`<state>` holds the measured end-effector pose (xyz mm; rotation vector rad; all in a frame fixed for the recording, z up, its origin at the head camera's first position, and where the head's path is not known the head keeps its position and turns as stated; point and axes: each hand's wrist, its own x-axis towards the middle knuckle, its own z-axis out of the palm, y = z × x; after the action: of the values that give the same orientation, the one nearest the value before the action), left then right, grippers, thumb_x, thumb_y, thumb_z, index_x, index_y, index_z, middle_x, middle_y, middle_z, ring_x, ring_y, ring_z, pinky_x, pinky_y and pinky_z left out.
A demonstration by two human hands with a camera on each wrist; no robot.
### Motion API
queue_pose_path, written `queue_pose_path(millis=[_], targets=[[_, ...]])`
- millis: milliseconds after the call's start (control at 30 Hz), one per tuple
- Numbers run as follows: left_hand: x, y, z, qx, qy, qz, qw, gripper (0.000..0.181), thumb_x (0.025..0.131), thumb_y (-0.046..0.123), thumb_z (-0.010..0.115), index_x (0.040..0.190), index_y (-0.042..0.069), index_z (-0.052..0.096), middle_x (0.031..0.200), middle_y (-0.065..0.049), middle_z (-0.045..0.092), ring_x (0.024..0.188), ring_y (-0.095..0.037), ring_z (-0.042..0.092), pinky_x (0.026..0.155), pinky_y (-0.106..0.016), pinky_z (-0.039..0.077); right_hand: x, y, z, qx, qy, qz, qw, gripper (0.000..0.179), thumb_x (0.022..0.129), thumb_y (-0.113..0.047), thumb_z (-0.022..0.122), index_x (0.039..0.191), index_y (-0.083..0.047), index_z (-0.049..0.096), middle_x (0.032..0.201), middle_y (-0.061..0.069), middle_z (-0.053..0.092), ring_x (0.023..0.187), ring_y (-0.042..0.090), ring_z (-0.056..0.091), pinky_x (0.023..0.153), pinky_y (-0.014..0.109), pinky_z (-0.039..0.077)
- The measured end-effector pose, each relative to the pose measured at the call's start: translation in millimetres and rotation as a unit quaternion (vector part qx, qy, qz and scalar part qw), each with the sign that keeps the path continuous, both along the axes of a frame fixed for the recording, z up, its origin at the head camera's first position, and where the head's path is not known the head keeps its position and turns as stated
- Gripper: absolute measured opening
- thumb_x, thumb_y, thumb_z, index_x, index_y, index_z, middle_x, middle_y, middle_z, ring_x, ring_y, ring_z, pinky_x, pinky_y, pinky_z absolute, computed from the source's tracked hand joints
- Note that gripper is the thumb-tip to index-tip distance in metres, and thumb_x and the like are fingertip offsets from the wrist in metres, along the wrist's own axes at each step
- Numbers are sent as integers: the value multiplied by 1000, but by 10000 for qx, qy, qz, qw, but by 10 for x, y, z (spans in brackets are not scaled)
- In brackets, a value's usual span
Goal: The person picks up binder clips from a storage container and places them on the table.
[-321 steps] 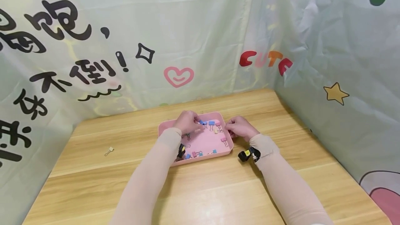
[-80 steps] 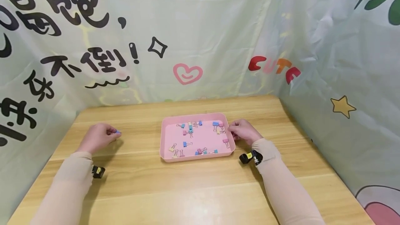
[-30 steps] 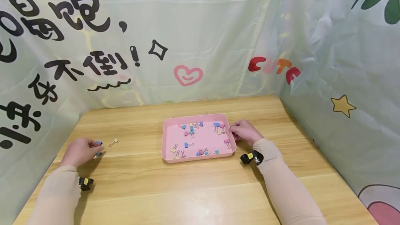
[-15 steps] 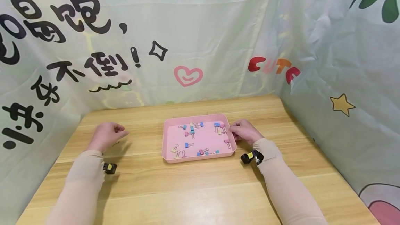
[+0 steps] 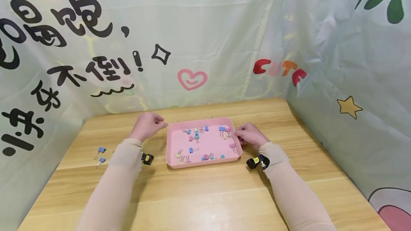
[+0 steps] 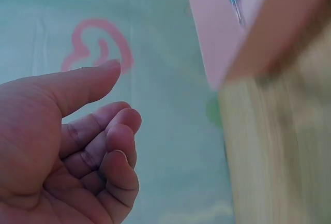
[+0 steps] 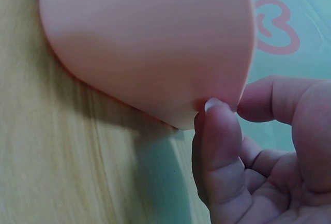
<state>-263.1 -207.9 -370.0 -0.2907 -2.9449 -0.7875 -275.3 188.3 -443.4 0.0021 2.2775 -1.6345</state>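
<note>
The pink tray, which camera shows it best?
The head view shows the pink tray best: nearly all of it, plus clips inside. The left wrist view catches only part; the right wrist view shows its outside, pinched by the right hand.

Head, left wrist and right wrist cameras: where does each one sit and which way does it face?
Head: on the head, facing forward and down at the pink tray; left hand, right hand and both sleeves show.
Left wrist: on that wrist, looking past the left hand toward the cloth and a tray corner.
Right wrist: on that wrist, looking at the right hand pinching the tray.
Both wrist views share the tray and pink heart.
</note>
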Motion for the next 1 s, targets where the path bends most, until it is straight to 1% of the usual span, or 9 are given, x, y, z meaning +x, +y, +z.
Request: queue_pose_path(millis=[200,367,567,667,733,767,833,933,1000], targets=[[-128,482,-47,220,-191,-141,9995,35,83,30,75,106,3,71,98,-9,70,89,-22,64,80,-37,53,0,-3,-13,9,-39,-17,10000,18,89,-6,58,97,10,61,75,10,60,61,15,54,55,24,49],[-221,816,-110,329,-353,-284,9984,34,83,29,76,105,5,72,96,-6,69,85,-18,63,77,-32,53,6,0,-25,62,-57,-20,10000,18,89,-7,58,96,9,62,77,11,60,62,15,55,55,25,49],[-293,1147,-188,321,-298,-507,9978,30,85,26,74,103,3,72,95,-6,69,84,-17,62,79,-32,53,-5,19,-23,89,13,-20,10000,18,89,-8,58,96,8,62,75,10,60,62,15,54,54,25,49],[-312,1291,-248,448,-399,-548,9967,27,85,25,73,102,4,73,99,-6,69,85,-16,63,80,-34,53,3,27,-13,98,-19,-67,9999,18,89,-8,58,97,8,62,76,10,60,62,15,55,55,24,49],[-331,1366,-290,492,-435,-552,9963,26,85,27,73,100,5,73,98,-5,70,83,-14,62,79,-34,53,8,24,-10,101,-3,-37,9999,19,89,-8,58,98,9,62,77,10,60,62,15,55,55,25,49],[-342,1398,-309,495,-454,-567,9961,25,84,27,74,98,6,74,96,-4,70,81,-13,63,79,-33,53,10,21,-9,88,-12,-34,10000,19,89,-7,58,98,9,62,77,10,60,62,15,55,55,25,49],[-367,1456,-344,448,-512,-614,9958,23,85,29,74,92,8,74,86,-3,71,71,-12,62,75,-32,53,12,13,-5,70,-19,-35,10000,19,89,-7,58,97,9,62,76,10,60,62,15,55,55,25,49],[-414,1538,-378,301,-558,-707,9955,20,85,30,74,80,10,74,71,-2,69,59,-11,58,68,-30,51,5,6,-6,74,-28,-14,10000,18,89,-7,58,97,9,63,77,10,61,63,15,55,55,25,49],[-446,1596,-396,210,-626,-755,9950,23,85,30,74,75,9,73,64,0,67,55,-12,54,64,-29,48,-4,10,-8,98,-17,-16,9999,18,89,-8,58,95,8,63,76,10,60,63,15,55,55,25,49]])
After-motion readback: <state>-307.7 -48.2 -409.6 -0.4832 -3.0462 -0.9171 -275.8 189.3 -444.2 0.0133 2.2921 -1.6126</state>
